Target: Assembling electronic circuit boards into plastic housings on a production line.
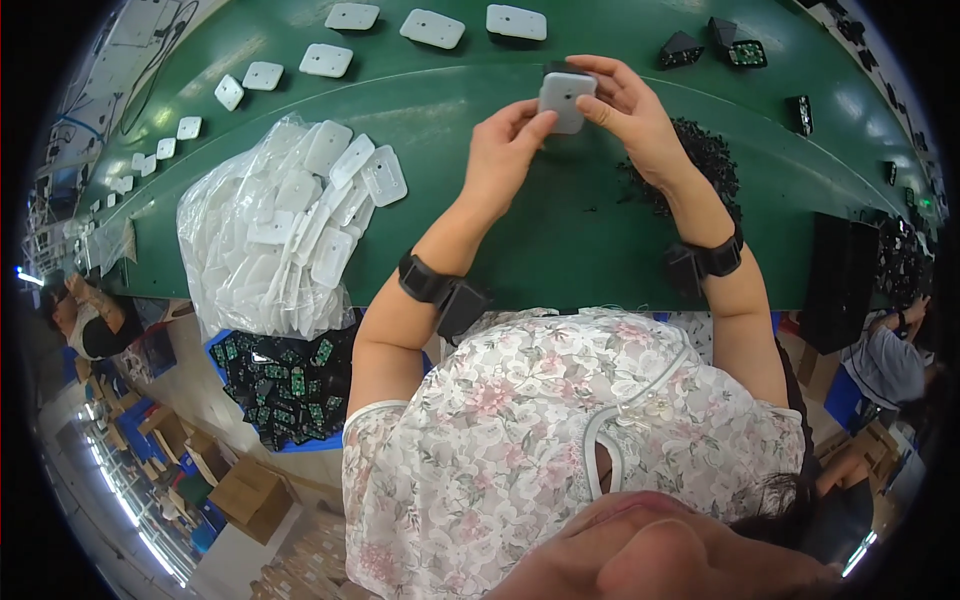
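Above the green table, I hold a small device (566, 103) with a pale rounded cover facing me and a black casing behind it. My left hand (508, 150) grips its lower left side, the thumb near the lower edge. On its right, my right hand (630, 115) has the thumb on the cover and the fingers round the top and back. A black strap with a box sits on each forearm. Beneath my right wrist lies a pile of tiny black parts (705, 165). The fingertips behind the device are hidden.
A clear bag (235, 235) spills white covers (384, 176) at the left. Below it, a blue crate holds green circuit boards (290, 385). Several white-covered units (432, 29) line the far side. Black casings (681, 48) stand at far right, a black box (838, 280) nearer. Other people sit at both sides.
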{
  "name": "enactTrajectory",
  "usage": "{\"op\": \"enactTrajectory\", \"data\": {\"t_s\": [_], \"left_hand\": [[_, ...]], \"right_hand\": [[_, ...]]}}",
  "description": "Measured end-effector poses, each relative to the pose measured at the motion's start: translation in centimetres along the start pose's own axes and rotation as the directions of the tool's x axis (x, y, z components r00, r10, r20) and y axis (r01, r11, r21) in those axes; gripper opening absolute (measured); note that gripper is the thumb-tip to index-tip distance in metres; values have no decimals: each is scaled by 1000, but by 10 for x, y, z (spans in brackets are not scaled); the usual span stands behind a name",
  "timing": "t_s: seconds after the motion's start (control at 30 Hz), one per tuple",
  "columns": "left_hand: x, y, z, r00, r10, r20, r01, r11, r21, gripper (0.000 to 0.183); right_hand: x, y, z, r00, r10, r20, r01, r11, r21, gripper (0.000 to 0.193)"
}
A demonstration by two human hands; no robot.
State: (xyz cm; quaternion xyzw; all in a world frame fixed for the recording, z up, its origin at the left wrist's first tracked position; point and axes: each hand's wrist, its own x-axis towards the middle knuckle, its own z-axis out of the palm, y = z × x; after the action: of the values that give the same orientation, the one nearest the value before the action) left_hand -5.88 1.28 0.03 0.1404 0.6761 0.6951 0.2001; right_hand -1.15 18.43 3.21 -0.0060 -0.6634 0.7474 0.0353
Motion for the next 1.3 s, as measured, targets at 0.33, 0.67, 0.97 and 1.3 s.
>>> {"op": "enactTrajectory", "data": {"t_s": [0.33, 0.67, 0.97, 1.3], "left_hand": [[-37, 11, -44, 786, 615, 62, -352, 364, 862, 30], [-85, -3, -113, 859, 489, -149, 217, -86, 972, 51], [-80, -5, -72, 947, 299, -113, 43, 232, 972, 42], [-64, -14, -90, 890, 434, 137, -206, 116, 972, 51]], "right_hand": [[100, 25, -109, 993, -112, 32, 109, 786, -608, 34], [152, 42, -114, 999, 25, -37, -44, 722, -690, 28], [5, -28, -73, 958, -270, 94, 206, 428, -880, 19], [-71, 26, -2, 926, -157, 343, 377, 411, -830, 22]]}}
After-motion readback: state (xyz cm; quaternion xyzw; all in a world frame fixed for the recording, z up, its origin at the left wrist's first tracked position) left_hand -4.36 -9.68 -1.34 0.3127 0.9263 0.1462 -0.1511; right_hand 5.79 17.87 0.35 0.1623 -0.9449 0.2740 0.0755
